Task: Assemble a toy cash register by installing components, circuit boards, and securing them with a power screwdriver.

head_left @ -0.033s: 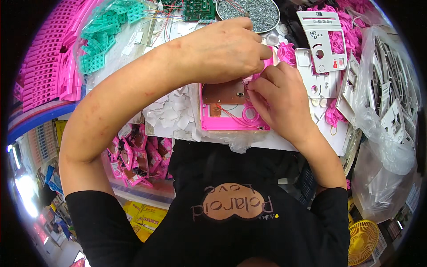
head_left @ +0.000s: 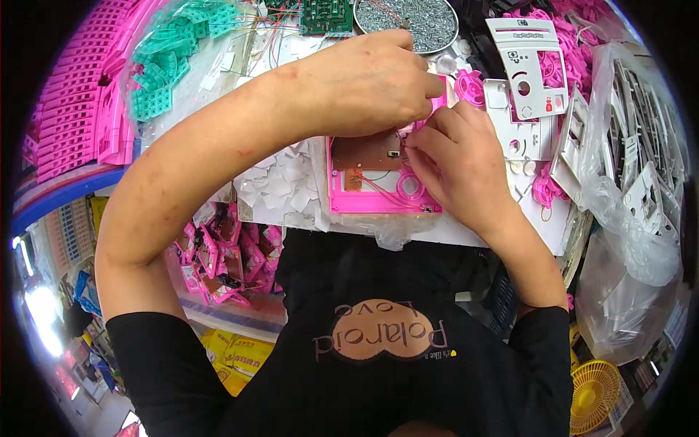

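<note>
a: left hand [head_left: 368, 84]?
b: curled over the top edge of the pink housing [head_left: 378, 193], pinching it there.
a: right hand [head_left: 459, 164]?
b: fingertips pressed on the housing's right side, beside the brown circuit board [head_left: 366, 153] seated inside with red wires.
a: containers?
b: round metal dish [head_left: 408, 16] full of small screws, top centre; clear bag [head_left: 182, 44] holding teal plastic parts, top left.

White bench [head_left: 502, 237] with pink housing [head_left: 378, 193], screw bowl [head_left: 408, 16], white panels [head_left: 526, 69], teal parts [head_left: 171, 58].
</note>
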Motion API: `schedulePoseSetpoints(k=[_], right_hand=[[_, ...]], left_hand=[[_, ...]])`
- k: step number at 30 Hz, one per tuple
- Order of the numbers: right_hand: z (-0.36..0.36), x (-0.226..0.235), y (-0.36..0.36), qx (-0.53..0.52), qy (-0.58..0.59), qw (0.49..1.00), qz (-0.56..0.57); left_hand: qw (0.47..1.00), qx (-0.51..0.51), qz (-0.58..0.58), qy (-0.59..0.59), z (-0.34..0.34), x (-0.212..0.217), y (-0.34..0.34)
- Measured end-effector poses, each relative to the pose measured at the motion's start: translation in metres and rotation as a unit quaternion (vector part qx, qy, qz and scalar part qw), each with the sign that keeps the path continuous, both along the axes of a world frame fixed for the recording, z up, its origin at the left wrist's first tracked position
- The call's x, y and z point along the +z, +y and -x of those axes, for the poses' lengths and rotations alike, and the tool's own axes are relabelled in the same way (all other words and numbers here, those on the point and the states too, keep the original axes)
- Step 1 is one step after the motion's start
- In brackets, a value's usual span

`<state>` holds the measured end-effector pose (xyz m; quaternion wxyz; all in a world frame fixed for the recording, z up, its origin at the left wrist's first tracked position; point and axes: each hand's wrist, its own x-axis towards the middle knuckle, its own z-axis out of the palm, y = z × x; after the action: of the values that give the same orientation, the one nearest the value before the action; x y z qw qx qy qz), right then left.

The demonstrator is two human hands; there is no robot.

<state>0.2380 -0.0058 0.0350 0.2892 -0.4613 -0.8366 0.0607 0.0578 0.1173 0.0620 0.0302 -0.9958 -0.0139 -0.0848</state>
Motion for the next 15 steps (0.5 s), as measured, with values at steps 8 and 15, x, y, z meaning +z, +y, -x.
schedulePoseSetpoints(k=[8, 15], right_hand=[[0.0, -0.002, 0.0, -0.005, -0.016, 1.0, -0.004], [0.002, 0.004, -0.003, -0.037, -0.057, 0.997, 0.034]], left_hand=[[0.999, -0.006, -0.004, 0.054, -0.008, -0.003, -0.008], [0.994, 0.061, 0.043, 0.086, -0.009, -0.011, -0.014]])
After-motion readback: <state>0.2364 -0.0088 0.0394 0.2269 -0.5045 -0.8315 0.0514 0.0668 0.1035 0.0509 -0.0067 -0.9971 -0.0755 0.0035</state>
